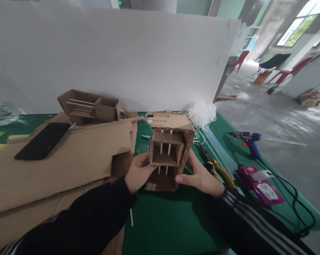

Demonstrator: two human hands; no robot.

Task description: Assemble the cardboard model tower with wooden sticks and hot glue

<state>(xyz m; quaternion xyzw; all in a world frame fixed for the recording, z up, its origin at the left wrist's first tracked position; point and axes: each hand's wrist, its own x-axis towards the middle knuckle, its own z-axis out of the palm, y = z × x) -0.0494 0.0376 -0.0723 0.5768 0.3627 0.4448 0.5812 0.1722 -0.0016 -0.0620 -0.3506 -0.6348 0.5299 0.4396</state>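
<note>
A tall cardboard box (173, 121) with an open front stands on the green tabletop between my hands. Inside it sits a smaller open cardboard box (166, 137), and thin wooden sticks (169, 148) run vertically through both. My left hand (139, 173) grips the left side near the small box's lower corner, its fingertips partly hidden. On the right wall, my right hand (202, 177) is closed round the outer box, thumb at the front edge and fingers out of sight behind.
Left lie cardboard sheets (93, 152), a black phone (43, 141) and another cardboard box (91, 106). Right are pliers (223, 173), clear glue sticks (218, 148), a blue glue gun (249, 138) and a corded purple power strip (261, 186). White stringy material (204, 114) lies behind.
</note>
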